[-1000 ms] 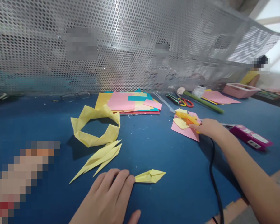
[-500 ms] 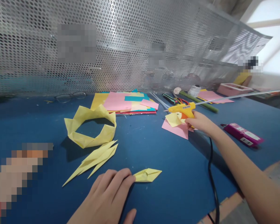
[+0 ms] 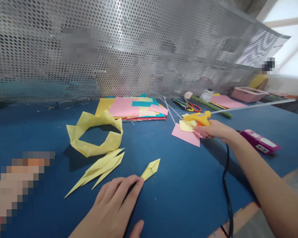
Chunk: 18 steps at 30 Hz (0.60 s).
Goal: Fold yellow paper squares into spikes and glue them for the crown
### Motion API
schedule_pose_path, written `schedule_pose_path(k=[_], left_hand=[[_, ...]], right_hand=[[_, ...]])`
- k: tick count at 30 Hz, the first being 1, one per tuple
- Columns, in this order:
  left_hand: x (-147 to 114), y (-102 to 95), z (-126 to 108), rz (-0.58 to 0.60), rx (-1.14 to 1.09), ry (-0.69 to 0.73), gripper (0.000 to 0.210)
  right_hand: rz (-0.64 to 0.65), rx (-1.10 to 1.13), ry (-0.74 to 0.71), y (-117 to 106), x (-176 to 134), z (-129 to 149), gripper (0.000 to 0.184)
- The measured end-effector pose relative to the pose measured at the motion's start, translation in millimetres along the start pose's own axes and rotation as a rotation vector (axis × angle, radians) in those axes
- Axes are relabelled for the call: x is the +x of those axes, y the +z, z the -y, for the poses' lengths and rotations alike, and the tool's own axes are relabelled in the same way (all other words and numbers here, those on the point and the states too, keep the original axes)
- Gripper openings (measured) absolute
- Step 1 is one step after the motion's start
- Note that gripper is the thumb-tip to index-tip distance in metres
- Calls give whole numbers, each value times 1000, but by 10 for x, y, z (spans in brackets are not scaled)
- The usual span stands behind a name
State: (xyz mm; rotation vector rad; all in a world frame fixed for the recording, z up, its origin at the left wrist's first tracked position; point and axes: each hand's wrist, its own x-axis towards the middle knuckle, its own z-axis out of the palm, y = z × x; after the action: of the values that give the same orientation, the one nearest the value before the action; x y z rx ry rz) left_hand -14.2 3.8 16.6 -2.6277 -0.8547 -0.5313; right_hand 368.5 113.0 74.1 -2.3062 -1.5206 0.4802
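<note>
My left hand [image 3: 116, 201] lies palm down on the table, thumb spread apart. Its fingertips touch the lower end of a small folded yellow paper piece [image 3: 152, 169], which points away to the upper right. My right hand [image 3: 215, 129] is closed around the handle of a yellow hot glue gun [image 3: 197, 117], a long glue stick jutting from its back. Below the gun's nozzle lies a pale yellow paper [image 3: 187, 126], partly over a pink paper sheet [image 3: 186, 136]. Left of my left hand are several pointed folded yellow papers [image 3: 101, 167] and a yellow paper ring [image 3: 88, 148].
A stack of coloured paper [image 3: 125, 107] lies near the perforated metal screen [image 3: 129, 49]. Scissors [image 3: 195, 107], a green stem [image 3: 211, 107] and a pink basket [image 3: 248, 95] are at the back right. A purple box [image 3: 259, 142] and black cord [image 3: 225, 185] lie near my right arm.
The small folded paper has swung from lying sideways to pointing up and right, its tip shifted left. My right hand and the glue gun have moved slightly right.
</note>
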Motion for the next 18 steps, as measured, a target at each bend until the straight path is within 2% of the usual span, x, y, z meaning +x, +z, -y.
schedule_pose_path(k=[3, 8, 15, 18], left_hand=[[17, -9, -29, 23, -63, -68, 55], [104, -15, -88, 3, -147, -179, 56], [141, -36, -87, -8, -156, -192, 56], [149, -40, -90, -5, -151, -196, 55]], right_hand=[[60, -36, 78, 45, 9, 41, 28], [13, -138, 110, 87, 60, 100, 28], [-202, -203, 57, 125, 136, 61, 31], [-313, -183, -31, 170, 172, 11, 32]])
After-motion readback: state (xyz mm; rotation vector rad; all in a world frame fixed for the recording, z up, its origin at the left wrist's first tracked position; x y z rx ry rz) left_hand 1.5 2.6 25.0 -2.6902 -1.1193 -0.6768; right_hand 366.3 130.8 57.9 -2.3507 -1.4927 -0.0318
